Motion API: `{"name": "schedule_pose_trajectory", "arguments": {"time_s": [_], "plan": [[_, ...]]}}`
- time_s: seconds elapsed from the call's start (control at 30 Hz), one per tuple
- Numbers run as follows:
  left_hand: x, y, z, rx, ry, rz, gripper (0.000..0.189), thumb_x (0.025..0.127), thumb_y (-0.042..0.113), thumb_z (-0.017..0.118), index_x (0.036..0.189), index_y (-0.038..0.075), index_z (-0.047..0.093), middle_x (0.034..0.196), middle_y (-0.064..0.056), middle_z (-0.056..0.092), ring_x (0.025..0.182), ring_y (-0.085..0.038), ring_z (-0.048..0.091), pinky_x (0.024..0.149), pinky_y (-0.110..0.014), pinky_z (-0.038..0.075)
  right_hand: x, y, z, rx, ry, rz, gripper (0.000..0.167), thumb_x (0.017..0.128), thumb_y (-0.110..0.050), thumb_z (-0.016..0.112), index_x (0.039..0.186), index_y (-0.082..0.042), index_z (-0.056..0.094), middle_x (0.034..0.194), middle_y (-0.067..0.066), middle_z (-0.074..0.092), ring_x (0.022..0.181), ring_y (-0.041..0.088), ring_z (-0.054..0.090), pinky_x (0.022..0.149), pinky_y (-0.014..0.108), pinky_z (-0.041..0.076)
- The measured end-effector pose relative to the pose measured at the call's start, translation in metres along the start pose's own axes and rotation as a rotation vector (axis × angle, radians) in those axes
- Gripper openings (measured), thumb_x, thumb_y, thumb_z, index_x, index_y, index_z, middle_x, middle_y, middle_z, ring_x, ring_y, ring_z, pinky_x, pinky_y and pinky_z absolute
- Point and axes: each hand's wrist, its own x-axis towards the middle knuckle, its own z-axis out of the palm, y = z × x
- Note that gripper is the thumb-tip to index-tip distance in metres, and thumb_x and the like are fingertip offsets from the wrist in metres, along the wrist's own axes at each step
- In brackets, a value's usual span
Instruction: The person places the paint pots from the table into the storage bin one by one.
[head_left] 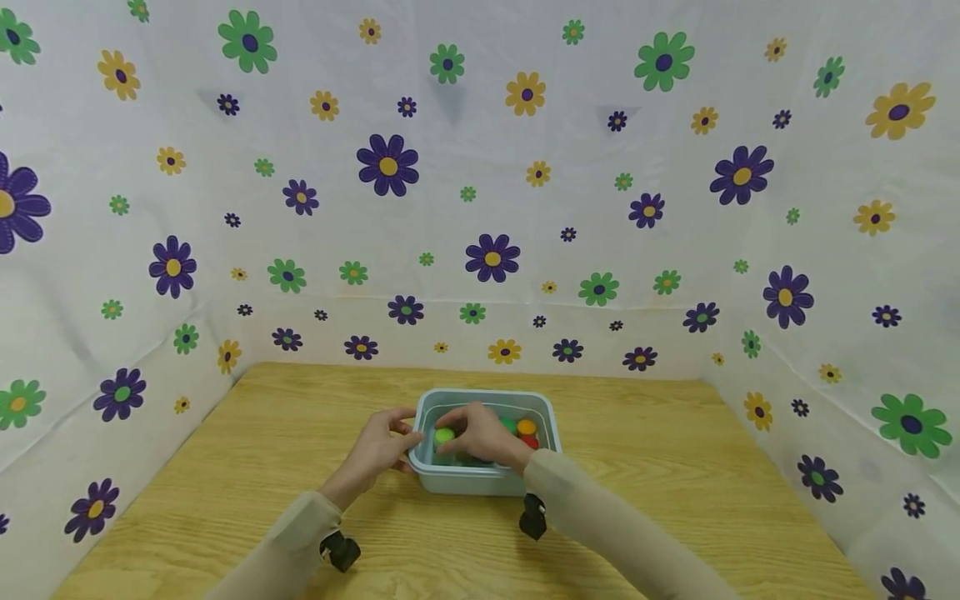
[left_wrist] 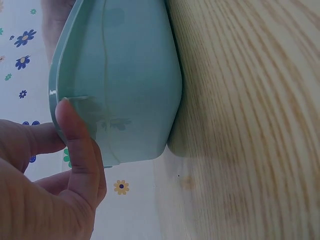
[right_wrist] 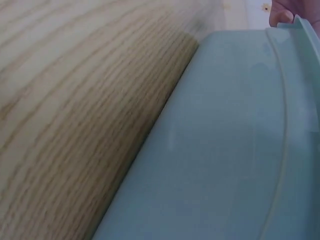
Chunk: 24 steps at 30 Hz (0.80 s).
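A pale blue plastic box (head_left: 480, 482) stands on the wooden table in the head view. My left hand (head_left: 381, 442) grips the box's left end, and the left wrist view shows its fingers (left_wrist: 80, 150) at the rim. My right hand (head_left: 483, 433) reaches down into the box. Its thumb and forefinger pinch a lime-green round thing (head_left: 444, 436) near the left end. To the right of that hand lie an orange round thing (head_left: 527, 427), a red one (head_left: 528, 441) and a green one (head_left: 509, 425), partly hidden.
The wooden table (head_left: 660, 483) extends around the box on every side. White sheets with printed flowers (head_left: 480, 167) stand behind it and along both sides. Each sleeve cuff carries a small black wrist camera (head_left: 532, 517).
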Motion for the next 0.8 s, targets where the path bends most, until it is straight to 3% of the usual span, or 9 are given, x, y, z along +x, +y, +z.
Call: {"name": "schedule_pose_trajectory", "arguments": {"time_s": [0.27, 0.8], "plan": [[0.0012, -0.0027, 0.0001, 0.007, -0.003, 0.002, 0.045, 0.092, 0.002, 0.063, 0.136, 0.000, 0.054, 0.101, -0.016, 0.054, 0.061, -0.018, 0.061, 0.053, -0.042, 0.060, 0.0033, 0.0018, -0.0011, -0.072, -0.007, 0.007, 0.038, 0.079, -0.011, 0.082, 0.115, -0.004, 0.072, 0.102, 0.005, 0.074, 0.088, 0.013, 0.065, 0.077, 0.027, 0.056], [0.0001, -0.0024, -0.0012, 0.007, -0.003, 0.001, 0.045, 0.092, 0.002, 0.063, 0.137, -0.001, 0.053, 0.100, -0.015, 0.055, 0.059, -0.017, 0.060, 0.051, -0.039, 0.059, 0.0076, 0.0032, 0.0047, -0.093, -0.019, 0.019, 0.039, 0.076, -0.007, 0.084, 0.113, -0.001, 0.072, 0.107, 0.009, 0.073, 0.091, 0.019, 0.065, 0.078, 0.030, 0.057]]}}
